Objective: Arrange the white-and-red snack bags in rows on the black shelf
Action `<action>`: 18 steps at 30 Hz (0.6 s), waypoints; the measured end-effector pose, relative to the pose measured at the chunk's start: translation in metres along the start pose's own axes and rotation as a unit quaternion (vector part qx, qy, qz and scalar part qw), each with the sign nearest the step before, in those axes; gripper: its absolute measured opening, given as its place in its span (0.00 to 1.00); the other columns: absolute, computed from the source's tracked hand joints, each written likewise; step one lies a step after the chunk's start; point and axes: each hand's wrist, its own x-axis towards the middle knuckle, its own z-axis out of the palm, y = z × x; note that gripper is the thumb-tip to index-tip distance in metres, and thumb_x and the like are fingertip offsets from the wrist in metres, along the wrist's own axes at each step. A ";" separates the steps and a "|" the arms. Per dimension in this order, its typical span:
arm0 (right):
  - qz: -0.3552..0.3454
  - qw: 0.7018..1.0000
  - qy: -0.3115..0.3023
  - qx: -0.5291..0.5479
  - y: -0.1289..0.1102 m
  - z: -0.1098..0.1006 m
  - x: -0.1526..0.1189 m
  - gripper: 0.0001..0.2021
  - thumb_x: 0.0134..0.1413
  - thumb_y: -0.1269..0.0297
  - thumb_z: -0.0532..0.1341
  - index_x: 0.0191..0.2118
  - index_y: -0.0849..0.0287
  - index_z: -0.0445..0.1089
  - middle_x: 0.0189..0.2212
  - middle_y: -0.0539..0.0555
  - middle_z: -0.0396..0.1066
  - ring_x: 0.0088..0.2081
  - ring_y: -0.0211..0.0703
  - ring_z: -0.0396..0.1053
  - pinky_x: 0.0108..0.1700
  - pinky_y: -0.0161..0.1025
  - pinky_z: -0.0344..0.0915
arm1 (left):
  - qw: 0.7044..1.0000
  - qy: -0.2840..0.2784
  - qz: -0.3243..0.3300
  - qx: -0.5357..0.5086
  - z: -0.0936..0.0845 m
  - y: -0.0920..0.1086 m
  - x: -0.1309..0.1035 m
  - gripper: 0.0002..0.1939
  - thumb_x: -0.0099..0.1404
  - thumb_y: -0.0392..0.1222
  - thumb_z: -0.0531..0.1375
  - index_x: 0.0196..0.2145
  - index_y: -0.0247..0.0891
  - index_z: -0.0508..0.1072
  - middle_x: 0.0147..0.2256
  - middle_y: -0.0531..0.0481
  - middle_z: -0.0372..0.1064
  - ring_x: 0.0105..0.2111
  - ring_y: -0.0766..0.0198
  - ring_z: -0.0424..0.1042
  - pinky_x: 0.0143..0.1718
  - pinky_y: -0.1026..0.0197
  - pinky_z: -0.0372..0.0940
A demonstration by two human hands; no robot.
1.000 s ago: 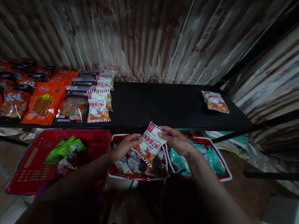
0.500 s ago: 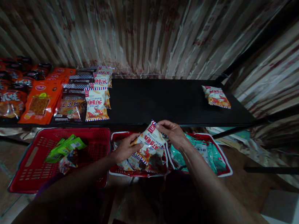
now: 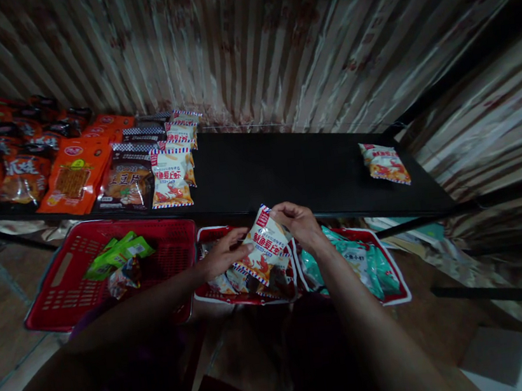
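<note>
Between my hands is a white snack bag (image 3: 267, 246) with red lettering, tilted above a small red basket (image 3: 224, 300). My left hand (image 3: 223, 253) grips its left edge, thumb on the front. At its upper right corner, the fingers of my right hand (image 3: 297, 221) are closed on the bag. More bags of the same print lie in the basket beneath. On the black shelf (image 3: 257, 164), a row of matching snack bags (image 3: 171, 176) stands beside dark potato-chip bags (image 3: 125, 180). One more white snack bag (image 3: 385, 163) lies alone near the shelf's right end.
A larger red basket (image 3: 57, 293) with green packets (image 3: 119, 254) sits at left. At right, another basket (image 3: 399, 276) holds teal bags (image 3: 369, 264). Orange snack bags (image 3: 76, 175) fill the shelf's left end. A pleated curtain (image 3: 241, 44) hangs behind, and a dark metal bar (image 3: 418, 221) crosses at right.
The view has shifted slightly, so the shelf and baskets sit a little further right. Both hands still hold the snack bag, now turned slightly more upright.
</note>
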 end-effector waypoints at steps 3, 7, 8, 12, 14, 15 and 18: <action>0.004 1.000 -0.020 0.005 -0.002 0.007 -0.001 0.16 0.31 0.52 0.69 0.23 0.60 0.71 0.18 0.47 0.68 0.20 0.33 0.60 0.24 0.33 0.57 | 0.998 -0.012 -0.027 -0.053 0.006 0.003 0.001 0.25 0.54 0.51 0.64 0.47 0.36 0.67 0.48 0.42 0.68 0.47 0.56 0.67 0.49 0.53 0.61; 0.008 0.999 -0.044 0.002 -0.002 0.011 0.000 0.16 0.33 0.51 0.69 0.25 0.60 0.72 0.19 0.47 0.69 0.21 0.33 0.61 0.24 0.32 0.57 | 0.995 -0.004 -0.044 -0.095 0.012 0.003 0.004 0.23 0.52 0.50 0.66 0.41 0.34 0.68 0.39 0.44 0.72 0.37 0.60 0.71 0.41 0.57 0.65; 0.006 0.999 -0.038 0.005 -0.002 0.010 0.001 0.16 0.34 0.51 0.69 0.26 0.60 0.72 0.20 0.47 0.69 0.21 0.33 0.62 0.25 0.32 0.58 | 0.995 0.005 -0.038 -0.097 0.012 0.003 0.005 0.22 0.52 0.50 0.66 0.40 0.34 0.69 0.38 0.45 0.72 0.36 0.61 0.72 0.41 0.57 0.65; -0.006 1.000 0.009 0.016 -0.006 0.002 -0.001 0.17 0.37 0.51 0.68 0.33 0.57 0.73 0.26 0.48 0.72 0.26 0.36 0.65 0.29 0.33 0.61 | 0.993 0.040 -0.020 -0.113 0.007 0.004 0.008 0.23 0.51 0.50 0.66 0.40 0.34 0.68 0.37 0.45 0.73 0.34 0.60 0.73 0.38 0.57 0.66; 0.004 1.000 0.001 0.006 -0.009 -0.002 -0.003 0.18 0.37 0.51 0.68 0.33 0.57 0.74 0.27 0.49 0.72 0.27 0.36 0.65 0.30 0.34 0.61 | 0.992 0.061 -0.013 -0.113 0.005 0.005 0.010 0.23 0.51 0.50 0.66 0.41 0.34 0.68 0.36 0.45 0.73 0.34 0.59 0.73 0.37 0.57 0.66; 0.011 1.000 -0.008 0.002 -0.010 -0.003 -0.005 0.18 0.36 0.51 0.68 0.33 0.57 0.74 0.26 0.49 0.72 0.26 0.36 0.65 0.30 0.35 0.61 | 0.991 0.071 -0.009 -0.111 0.004 0.005 0.010 0.23 0.51 0.50 0.66 0.41 0.34 0.68 0.36 0.45 0.73 0.34 0.58 0.73 0.37 0.57 0.66; 0.027 0.999 -0.025 0.008 -0.012 -0.003 -0.008 0.17 0.35 0.52 0.68 0.31 0.58 0.73 0.24 0.48 0.72 0.25 0.36 0.64 0.30 0.35 0.61 | 0.990 0.084 -0.005 -0.114 0.003 0.005 0.011 0.23 0.51 0.49 0.66 0.41 0.34 0.68 0.35 0.45 0.73 0.34 0.57 0.73 0.38 0.56 0.66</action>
